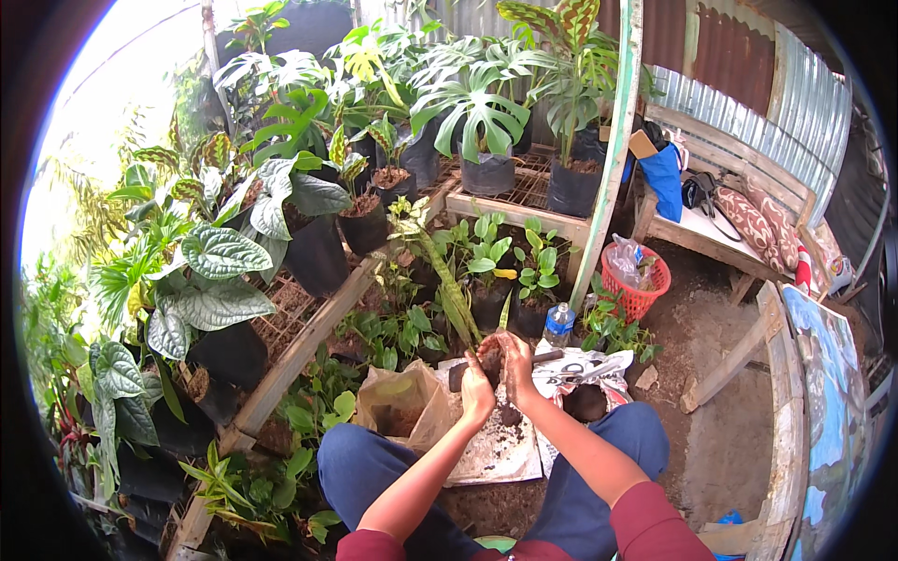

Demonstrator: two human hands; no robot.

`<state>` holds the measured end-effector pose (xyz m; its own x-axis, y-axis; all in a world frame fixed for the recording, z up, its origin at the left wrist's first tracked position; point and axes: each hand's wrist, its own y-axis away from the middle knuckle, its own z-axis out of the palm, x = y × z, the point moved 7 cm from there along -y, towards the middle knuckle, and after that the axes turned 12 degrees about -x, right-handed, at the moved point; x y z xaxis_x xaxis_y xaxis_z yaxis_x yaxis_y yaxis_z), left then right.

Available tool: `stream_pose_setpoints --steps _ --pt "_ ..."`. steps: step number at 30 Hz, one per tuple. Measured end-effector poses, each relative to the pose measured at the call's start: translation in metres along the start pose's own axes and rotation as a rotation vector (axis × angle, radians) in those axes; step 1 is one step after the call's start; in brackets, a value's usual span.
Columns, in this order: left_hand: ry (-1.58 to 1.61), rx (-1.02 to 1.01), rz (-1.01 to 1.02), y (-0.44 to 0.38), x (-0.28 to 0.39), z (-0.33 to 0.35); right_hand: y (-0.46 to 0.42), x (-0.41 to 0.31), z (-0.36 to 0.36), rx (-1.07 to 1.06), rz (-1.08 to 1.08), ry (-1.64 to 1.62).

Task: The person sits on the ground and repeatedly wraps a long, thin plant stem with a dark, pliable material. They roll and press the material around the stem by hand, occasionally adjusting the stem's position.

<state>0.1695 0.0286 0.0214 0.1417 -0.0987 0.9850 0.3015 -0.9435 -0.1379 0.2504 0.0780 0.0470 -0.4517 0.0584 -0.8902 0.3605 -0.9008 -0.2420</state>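
Both hands are raised in front of my knees, close together around the soil-covered base of a snake plant (452, 298). My left hand (478, 393) presses on the near left side of the dark root ball (494, 359). My right hand (515, 366) cups its right side, with soil on the fingers. One long leaf leans up and to the left, and a short leaf (505, 312) points upward. Below lies a white printed sack (501, 456) with soil crumbs. Behind the hands is a dark-handled tool (548, 356), partly hidden.
An open plastic bag of soil (403, 414) stands left of the sack. A dark, soil-filled container (584, 403) sits at right. Beyond are a water bottle (559, 324), a red basket (635, 284) and a wooden post (609, 154). Potted plants fill a wooden rack (316, 322).
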Motion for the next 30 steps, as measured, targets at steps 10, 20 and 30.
stream_pose_setpoints --steps 10,20,30 --pt "0.057 -0.591 0.052 -0.002 -0.002 0.037 0.015 0.023 -0.041 0.418 -0.018 -0.114" --pt "-0.465 -0.391 0.141 -0.002 -0.031 0.020 0.002 0.020 -0.021 0.228 0.058 -0.213" --pt "0.623 -0.527 -0.329 0.003 -0.012 0.037 0.019 -0.004 -0.007 0.294 0.079 -0.202"
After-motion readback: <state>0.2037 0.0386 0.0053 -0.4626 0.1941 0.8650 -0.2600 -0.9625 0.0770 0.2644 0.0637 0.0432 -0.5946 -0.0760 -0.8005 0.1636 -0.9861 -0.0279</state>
